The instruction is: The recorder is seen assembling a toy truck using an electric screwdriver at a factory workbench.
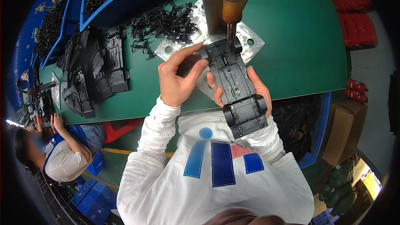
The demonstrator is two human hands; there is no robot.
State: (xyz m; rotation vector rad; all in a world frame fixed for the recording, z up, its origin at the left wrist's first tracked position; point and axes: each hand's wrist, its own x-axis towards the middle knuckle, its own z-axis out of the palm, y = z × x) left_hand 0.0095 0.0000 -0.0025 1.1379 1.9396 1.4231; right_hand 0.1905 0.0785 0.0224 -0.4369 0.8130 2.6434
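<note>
A black plastic toy car chassis, long and tray-like with wheel arches, is held tilted above the table's front edge. My right hand wraps it from beneath, thumb along the right edge and fingertips showing at the left. My left hand closes thumb and forefinger on the wheel arch at the chassis's far left corner. The metal shaft of a screwdriver-like tool with an orange-brown grip comes down at the far right of the chassis; whether its tip touches is hidden. Underneath lies a silvery plate with holes.
On the green table lie a heap of small black parts and stacked chassis. Blue bins of black parts stand at far left. A co-worker sits at left. Red containers and a cardboard box are at right.
</note>
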